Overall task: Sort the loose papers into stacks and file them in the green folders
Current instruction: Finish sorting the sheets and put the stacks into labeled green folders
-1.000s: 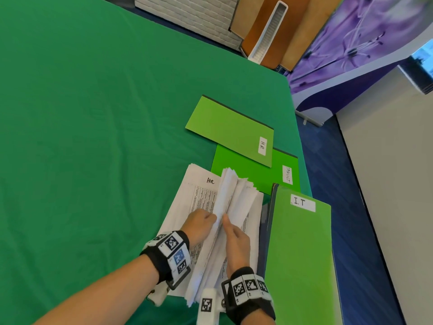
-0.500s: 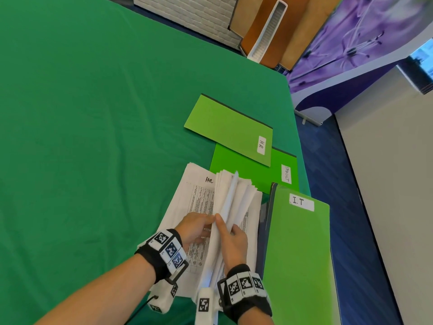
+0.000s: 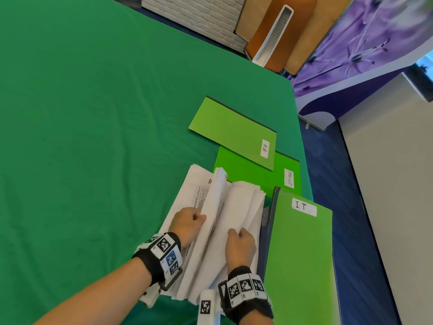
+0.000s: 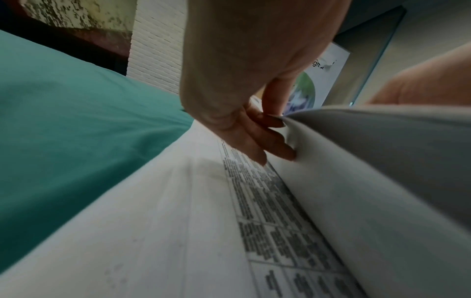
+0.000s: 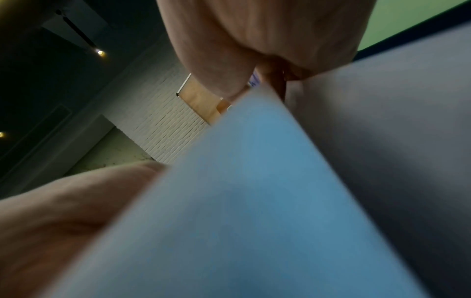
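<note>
Leafing through limp, slippery papers [image 3: 225, 214] on the counter [image 3: 93, 137], I pinch raised sheets with left hand [image 3: 187, 222] fingers [image 4: 267, 145] (right hand [image 3: 241, 245] curled on the pile), gripping edges.

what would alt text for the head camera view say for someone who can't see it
Two hands, left hand and right hand, leaf through a stack of white printed papers on a green tablecloth. Three green folders lie beside and beyond it, labelled I.T, H.R., and one hard to read.
</note>
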`<control>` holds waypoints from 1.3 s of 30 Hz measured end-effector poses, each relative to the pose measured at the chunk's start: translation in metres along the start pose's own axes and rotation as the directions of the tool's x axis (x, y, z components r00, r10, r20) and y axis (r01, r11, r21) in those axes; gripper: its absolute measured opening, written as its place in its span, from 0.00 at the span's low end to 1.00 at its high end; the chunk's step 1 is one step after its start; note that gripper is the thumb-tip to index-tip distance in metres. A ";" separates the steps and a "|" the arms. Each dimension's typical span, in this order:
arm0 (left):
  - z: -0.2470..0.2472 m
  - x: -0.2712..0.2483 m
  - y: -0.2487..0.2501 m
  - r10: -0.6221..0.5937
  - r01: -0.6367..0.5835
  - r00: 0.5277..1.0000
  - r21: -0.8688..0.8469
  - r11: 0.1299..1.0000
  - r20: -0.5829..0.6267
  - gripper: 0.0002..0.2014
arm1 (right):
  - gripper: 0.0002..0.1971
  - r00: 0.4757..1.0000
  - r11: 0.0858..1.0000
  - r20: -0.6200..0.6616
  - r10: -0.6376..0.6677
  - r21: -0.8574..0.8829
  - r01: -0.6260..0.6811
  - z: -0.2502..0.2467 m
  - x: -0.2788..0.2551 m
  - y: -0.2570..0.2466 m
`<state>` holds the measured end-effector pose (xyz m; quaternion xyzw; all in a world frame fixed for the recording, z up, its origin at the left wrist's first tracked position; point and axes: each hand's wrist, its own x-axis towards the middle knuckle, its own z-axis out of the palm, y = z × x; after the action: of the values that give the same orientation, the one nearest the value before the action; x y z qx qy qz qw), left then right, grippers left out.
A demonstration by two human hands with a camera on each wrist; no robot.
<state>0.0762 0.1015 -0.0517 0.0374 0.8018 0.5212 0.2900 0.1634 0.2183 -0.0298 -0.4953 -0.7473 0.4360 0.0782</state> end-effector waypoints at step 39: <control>-0.017 -0.006 -0.015 0.059 0.017 0.965 0.288 0.958 -0.254 0.16 | 0.20 0.998 0.988 -0.056 -0.033 -0.149 0.025 -0.016 0.003 0.008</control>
<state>0.0769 0.0787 -0.0575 0.0193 0.8995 0.4028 0.1682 0.1759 0.2307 -0.0269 -0.5013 -0.7822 0.3635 0.0690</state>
